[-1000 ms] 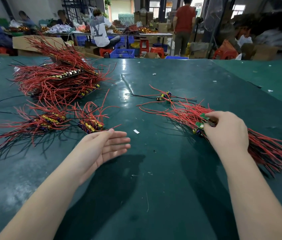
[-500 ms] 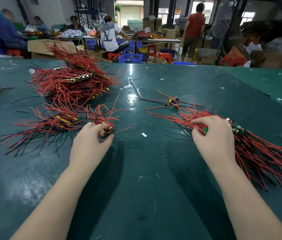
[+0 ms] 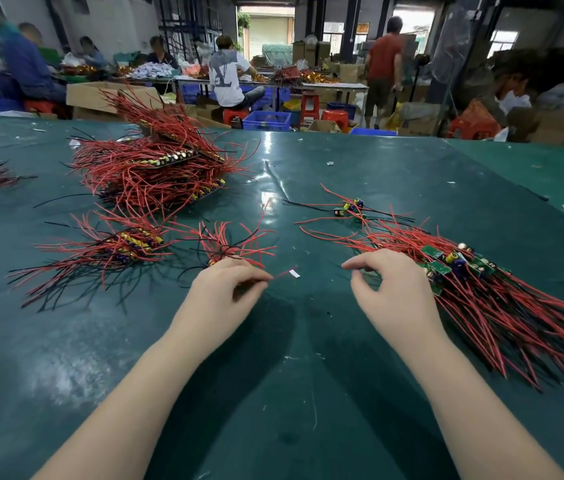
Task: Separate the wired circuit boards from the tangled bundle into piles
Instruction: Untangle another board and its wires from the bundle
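Since half a second ago, the left hand has drawn back from the small pile, now pinching a red wire end; the right hand has lifted its curled fingers off the tangled bundle and seems to hold nothing. That bundle lies toward the right edge of the surface, green boards showing at its near end. Sorted piles sit left of centre, the largest pile farther back. These boards look light and stiff, their wires springy and snag-prone; gripping a board's edge should free it better than tugging wires.
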`<control>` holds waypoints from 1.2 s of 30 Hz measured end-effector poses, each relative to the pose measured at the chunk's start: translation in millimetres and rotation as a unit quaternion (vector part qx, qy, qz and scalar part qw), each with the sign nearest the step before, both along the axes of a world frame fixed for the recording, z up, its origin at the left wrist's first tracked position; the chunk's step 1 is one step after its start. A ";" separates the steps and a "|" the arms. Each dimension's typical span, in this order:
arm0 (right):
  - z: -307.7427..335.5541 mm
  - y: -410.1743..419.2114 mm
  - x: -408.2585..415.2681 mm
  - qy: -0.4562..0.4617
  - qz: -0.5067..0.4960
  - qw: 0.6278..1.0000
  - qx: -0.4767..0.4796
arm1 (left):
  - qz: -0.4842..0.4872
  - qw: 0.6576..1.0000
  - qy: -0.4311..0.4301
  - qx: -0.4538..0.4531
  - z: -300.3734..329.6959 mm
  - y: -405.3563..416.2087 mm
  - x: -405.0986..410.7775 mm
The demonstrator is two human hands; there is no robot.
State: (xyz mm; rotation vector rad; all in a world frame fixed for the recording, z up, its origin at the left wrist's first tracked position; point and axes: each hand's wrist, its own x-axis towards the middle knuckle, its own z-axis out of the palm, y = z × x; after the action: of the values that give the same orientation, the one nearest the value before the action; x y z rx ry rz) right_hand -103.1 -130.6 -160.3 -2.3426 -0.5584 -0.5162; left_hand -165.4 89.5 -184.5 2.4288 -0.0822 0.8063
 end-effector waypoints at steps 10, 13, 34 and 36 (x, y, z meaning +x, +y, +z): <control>-0.3 3.2 -3.5 0.033 0.010 0.999 0.039 | 0.255 0.895 -0.226 -0.290 26.1 32.9 -14.9; -0.9 3.1 -4.4 0.048 0.017 0.997 0.053 | 0.257 0.943 -0.046 -0.206 19.7 37.9 -10.5; -0.3 29.5 -22.8 0.486 0.164 0.810 0.284 | 0.006 0.946 -0.040 -0.322 15.6 -6.3 -4.6; 0.2 31.2 -23.2 0.524 0.164 0.762 0.342 | -0.020 0.931 -0.040 -0.362 16.5 -10.7 -5.0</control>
State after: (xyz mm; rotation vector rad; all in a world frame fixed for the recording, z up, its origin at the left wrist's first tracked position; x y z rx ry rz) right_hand -126.4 -99.4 -160.2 -1.4191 -0.1505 0.6690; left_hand -170.4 78.8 -167.9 1.6923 0.1176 0.7486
